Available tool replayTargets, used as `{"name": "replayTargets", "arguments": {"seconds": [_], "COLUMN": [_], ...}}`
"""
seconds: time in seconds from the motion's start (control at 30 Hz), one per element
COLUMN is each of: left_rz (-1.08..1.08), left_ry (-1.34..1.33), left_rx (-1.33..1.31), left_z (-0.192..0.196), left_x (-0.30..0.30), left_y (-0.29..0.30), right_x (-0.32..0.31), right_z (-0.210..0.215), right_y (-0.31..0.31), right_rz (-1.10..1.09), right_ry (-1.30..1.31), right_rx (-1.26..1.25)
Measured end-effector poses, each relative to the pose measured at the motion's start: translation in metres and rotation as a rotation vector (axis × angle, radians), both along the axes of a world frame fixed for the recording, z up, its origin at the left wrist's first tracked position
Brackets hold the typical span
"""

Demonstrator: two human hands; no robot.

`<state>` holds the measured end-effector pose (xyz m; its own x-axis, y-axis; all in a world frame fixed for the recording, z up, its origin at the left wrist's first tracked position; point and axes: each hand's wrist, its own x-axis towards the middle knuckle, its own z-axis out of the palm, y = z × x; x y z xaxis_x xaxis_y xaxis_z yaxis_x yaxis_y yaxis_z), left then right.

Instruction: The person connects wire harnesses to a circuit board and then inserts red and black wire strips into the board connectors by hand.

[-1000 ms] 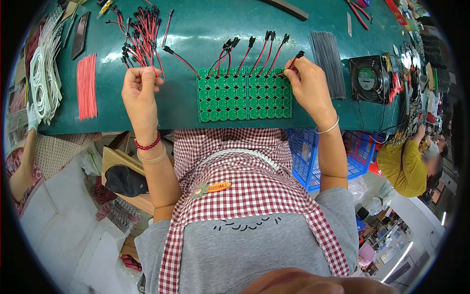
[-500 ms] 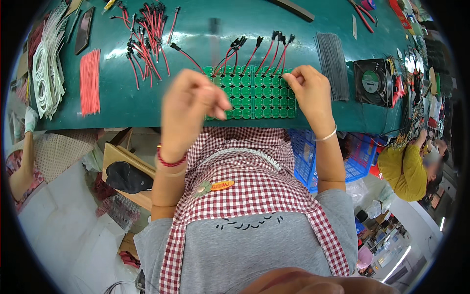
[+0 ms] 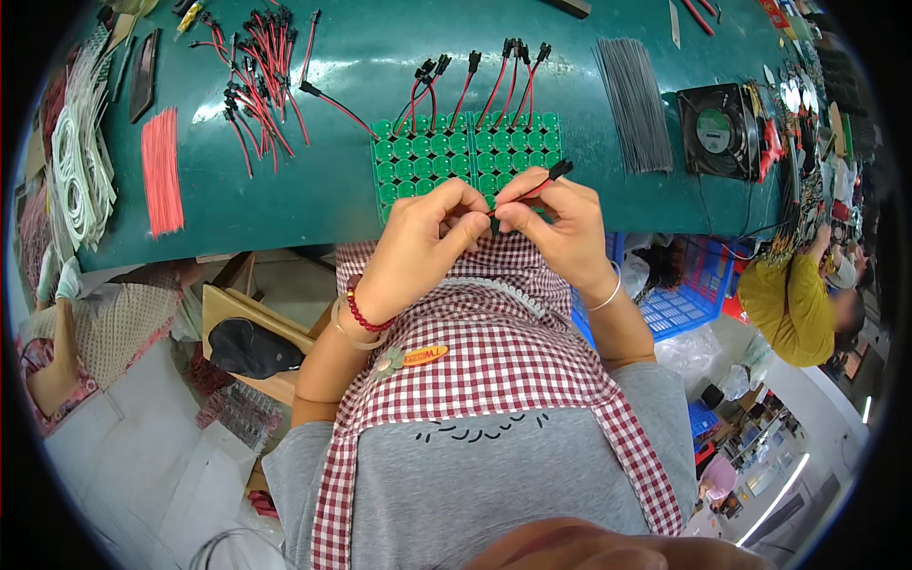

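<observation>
My left hand [image 3: 429, 239] and my right hand [image 3: 562, 226] meet fingertip to fingertip over the table's near edge. Between them is a connector lead with red and black wires; its black plug [image 3: 561, 169] sticks up past my right fingers. My right hand is closed on the lead, and my left fingers pinch at its wire end, partly hidden. Just beyond lies a green panel of round circuit boards [image 3: 423, 157], in two joined blocks. Several leads [image 3: 494, 93] run from its far row, plugs pointing away. My hands cover part of its near edge.
Loose connector leads [image 3: 261, 85] lie in a heap at the left, beside red wires [image 3: 161, 171] and coiled white wires [image 3: 78, 180]. At the right are grey wires [image 3: 635, 106] and a black fan [image 3: 717, 131]. Co-workers sit at both sides; a blue crate [image 3: 679, 299] stands below.
My hands have come together in front of the panel, the left moving right and the right moving down and left. A lead now shows between them. The whole view has shifted slightly.
</observation>
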<state>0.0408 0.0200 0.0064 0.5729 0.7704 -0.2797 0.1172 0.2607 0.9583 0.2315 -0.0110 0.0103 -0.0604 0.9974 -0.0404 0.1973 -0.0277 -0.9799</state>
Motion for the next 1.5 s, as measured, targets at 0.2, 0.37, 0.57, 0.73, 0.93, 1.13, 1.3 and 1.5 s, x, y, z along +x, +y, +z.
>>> {"name": "replayTargets", "arguments": {"seconds": [0.2, 0.37, 0.57, 0.73, 0.93, 1.13, 1.3, 1.5], "left_rz": [0.152, 0.799, 0.619, 0.529, 0.515, 0.495, 0.509, 0.720], "left_ry": [0.181, 0.327, 1.129, 1.319, 1.385, 1.402, 1.397, 1.118], "left_rx": [0.266, 0.553, 0.990, 0.727, 0.705, 0.634, 0.552, 0.552], "left_z": [0.006, 0.002, -0.043, -0.039, -0.030, -0.031, -0.028, -0.024], "left_x": [-0.003, -0.061, -0.109, -0.101, -0.093, -0.099, -0.101, -0.102], "left_y": [0.004, 0.068, 0.113, 0.117, 0.116, 0.121, 0.125, 0.116], "right_x": [0.027, 0.071, 0.063, 0.065, 0.066, 0.067, 0.069, 0.070], "right_z": [-0.011, -0.040, -0.044, -0.040, -0.038, -0.041, -0.042, -0.038], "right_y": [0.016, 0.044, 0.048, 0.046, 0.048, 0.048, 0.049, 0.052], "right_rz": [-0.200, -0.339, -0.298, -0.274, -0.240, -0.240, -0.236, -0.171], "right_ry": [-0.192, -0.254, -0.337, -0.438, -0.458, -0.438, -0.483, -0.495], "right_rx": [0.188, 0.115, 0.127, 0.176, 0.184, 0.201, 0.225, 0.263]}}
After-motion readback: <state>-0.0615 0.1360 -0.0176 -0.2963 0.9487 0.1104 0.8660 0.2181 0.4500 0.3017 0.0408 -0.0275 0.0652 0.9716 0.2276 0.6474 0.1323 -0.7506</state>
